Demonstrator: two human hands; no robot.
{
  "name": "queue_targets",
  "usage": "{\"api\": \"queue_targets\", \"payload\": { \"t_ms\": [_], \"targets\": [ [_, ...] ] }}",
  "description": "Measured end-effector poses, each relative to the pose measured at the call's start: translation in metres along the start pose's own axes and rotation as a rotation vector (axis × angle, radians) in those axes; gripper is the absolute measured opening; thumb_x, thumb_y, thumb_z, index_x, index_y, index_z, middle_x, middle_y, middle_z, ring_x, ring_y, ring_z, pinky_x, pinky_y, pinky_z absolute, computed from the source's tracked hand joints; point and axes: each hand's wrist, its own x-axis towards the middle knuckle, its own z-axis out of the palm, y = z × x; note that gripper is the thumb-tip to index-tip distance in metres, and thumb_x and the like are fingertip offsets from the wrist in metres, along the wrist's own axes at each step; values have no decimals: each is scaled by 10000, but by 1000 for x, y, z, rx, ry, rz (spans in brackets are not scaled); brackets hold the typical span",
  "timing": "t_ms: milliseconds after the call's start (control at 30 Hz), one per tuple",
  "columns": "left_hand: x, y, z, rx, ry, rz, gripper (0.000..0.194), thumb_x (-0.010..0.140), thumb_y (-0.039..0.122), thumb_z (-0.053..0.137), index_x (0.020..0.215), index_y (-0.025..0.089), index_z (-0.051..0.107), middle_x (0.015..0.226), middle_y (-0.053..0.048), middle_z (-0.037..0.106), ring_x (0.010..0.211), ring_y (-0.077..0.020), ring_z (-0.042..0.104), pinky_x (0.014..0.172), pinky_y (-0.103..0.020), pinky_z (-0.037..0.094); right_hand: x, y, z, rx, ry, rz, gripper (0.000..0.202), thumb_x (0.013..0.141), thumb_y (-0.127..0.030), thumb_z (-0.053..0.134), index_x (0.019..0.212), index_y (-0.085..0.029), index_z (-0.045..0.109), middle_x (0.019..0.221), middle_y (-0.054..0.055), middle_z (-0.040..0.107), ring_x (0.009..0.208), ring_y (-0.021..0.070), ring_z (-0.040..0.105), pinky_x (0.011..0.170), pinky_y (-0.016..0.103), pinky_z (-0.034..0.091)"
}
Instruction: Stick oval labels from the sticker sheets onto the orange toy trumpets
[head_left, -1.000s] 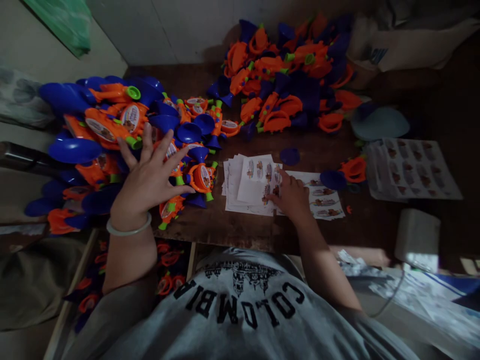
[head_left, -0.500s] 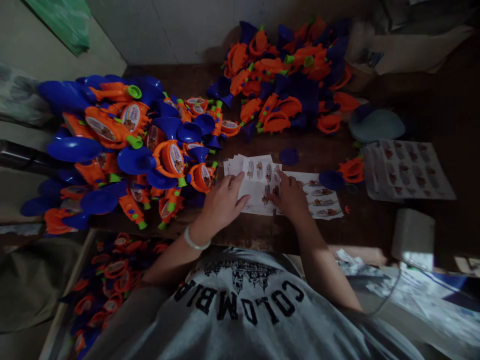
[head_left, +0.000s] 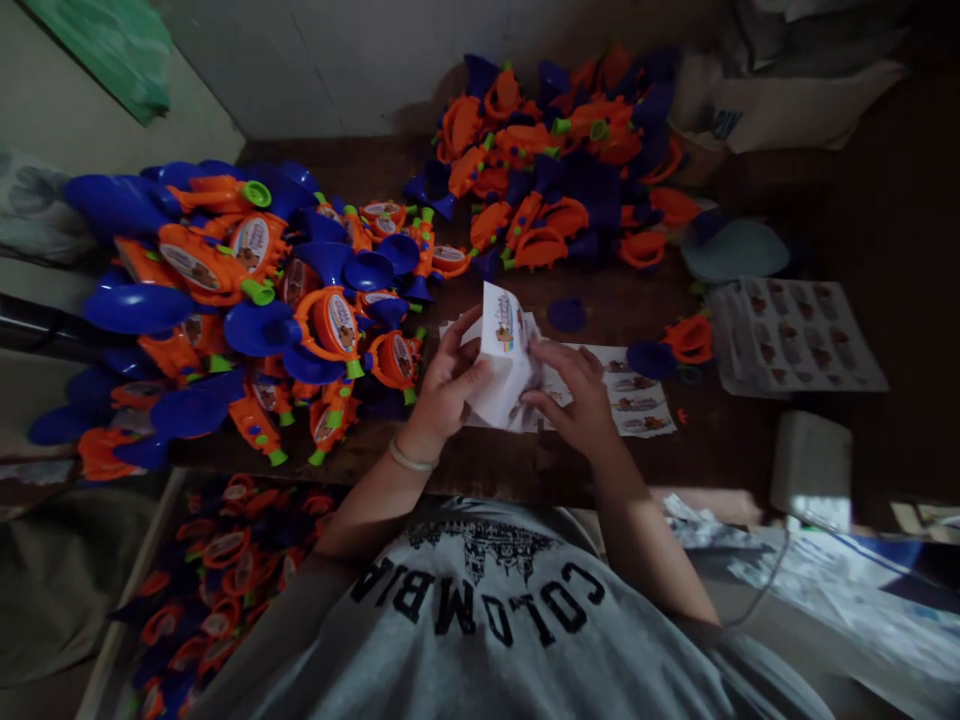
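A white sticker sheet [head_left: 501, 335] with printed labels is raised off the table and bent between my hands. My left hand [head_left: 448, 385] grips its left side, thumb in front and fingers behind. At the sheet's right edge, my right hand [head_left: 576, 392] has its thumb and fingers bent close to the paper; whether they pinch it is hard to make out. Beneath and to the right lie more sticker sheets [head_left: 637, 402] on the dark table. Just beyond them rests a loose blue round piece [head_left: 567, 314].
Orange and blue toy trumpets with stickers [head_left: 330, 322] are heaped at the left. Toy trumpets without visible stickers [head_left: 541, 247] form a pile at the back. Further right are a stack of sticker sheets [head_left: 799, 335] and a pale box [head_left: 812, 470]. Below left, a bin holds more trumpets [head_left: 225, 590].
The sticker sheet has gone from lying flat under my hands to being lifted and bent. My left hand has turned palm inward and now grips it. The view has shifted slightly.
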Motion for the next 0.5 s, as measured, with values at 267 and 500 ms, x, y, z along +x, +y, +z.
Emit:
{"api": "queue_targets", "payload": {
  "t_ms": [267,500],
  "targets": [
    [-18,4,21,-304,201,-177,669,791,697,787,1294,275,663,1333,-59,753,1327,-342,668,1104,-496,563,1,-31,2,342,142,-96,547,890,-593,760,1328,-281,666,1291,92,753,1191,279,711,1005,453,571],
    [-34,-2,32,-242,199,-159,852,452,758,943,1144,294,767,1277,-67,767,1239,-336,693,1054,-466,586,1,-43,2,241,333,-55,200,987,-381,695,1150,-269,723,1029,52,793,954,217,741,823,349,596]
  ]
}}
